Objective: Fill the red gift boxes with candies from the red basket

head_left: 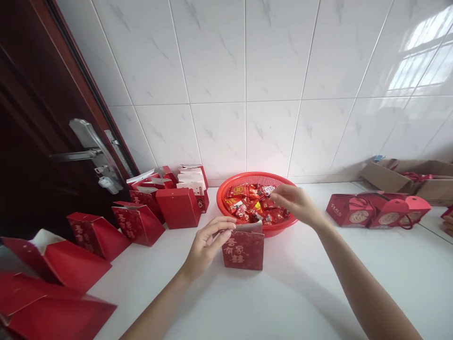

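A small red gift box (pixel 244 252) with gold characters stands upright on the white surface in front of me, its top open. My left hand (pixel 208 243) grips the upper left edge of this box between thumb and fingers. Behind it sits a red plastic basket (pixel 222 200) filled with wrapped candies (pixel 253 205), mostly red with some yellow and white. Over the right side of the basket is my right hand (pixel 295 200), fingers bent together just above the candies. Whatever it may hold is hidden by the fingers.
Several red gift boxes (pixel 179 208) stand along the left side, some with open tops. On the right are red boxes with ribbons (pixel 359 212) and a cardboard box (pixel 385 177). A tiled wall (pixel 219 127) rises behind, with a dark door (pixel 31 94) at left.
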Action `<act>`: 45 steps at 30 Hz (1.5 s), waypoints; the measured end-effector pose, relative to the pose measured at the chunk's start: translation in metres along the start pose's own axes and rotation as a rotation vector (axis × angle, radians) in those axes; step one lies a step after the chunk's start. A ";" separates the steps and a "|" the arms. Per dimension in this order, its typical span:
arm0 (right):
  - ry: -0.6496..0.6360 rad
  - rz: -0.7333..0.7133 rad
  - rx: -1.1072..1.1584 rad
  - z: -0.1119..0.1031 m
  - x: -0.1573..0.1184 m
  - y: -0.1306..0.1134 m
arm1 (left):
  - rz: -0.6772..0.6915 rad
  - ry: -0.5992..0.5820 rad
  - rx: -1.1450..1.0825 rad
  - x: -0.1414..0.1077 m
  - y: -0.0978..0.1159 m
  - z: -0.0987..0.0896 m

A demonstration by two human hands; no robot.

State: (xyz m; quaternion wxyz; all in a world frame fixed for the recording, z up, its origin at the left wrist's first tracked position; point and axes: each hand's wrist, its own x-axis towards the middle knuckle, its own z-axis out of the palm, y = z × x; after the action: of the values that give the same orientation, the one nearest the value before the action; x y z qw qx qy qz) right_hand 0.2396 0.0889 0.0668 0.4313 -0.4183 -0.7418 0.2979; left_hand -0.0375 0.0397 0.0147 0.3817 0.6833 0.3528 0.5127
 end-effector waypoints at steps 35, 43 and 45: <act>-0.127 0.100 0.306 0.043 0.040 -0.001 | -0.225 -0.041 -0.106 0.088 -0.004 0.006; -0.101 0.302 -0.493 0.027 0.049 0.031 | -0.280 -0.012 -0.256 0.105 -0.019 0.016; -0.202 0.380 -0.623 0.019 0.049 0.040 | -0.268 -0.013 -0.276 0.105 -0.022 0.016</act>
State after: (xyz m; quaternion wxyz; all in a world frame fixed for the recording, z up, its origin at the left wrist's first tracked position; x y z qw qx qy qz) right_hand 0.2241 0.1493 0.0452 0.1450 -0.6280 -0.7448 0.1727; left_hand 0.0002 0.1386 0.0377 0.5387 0.5749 0.3645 0.4964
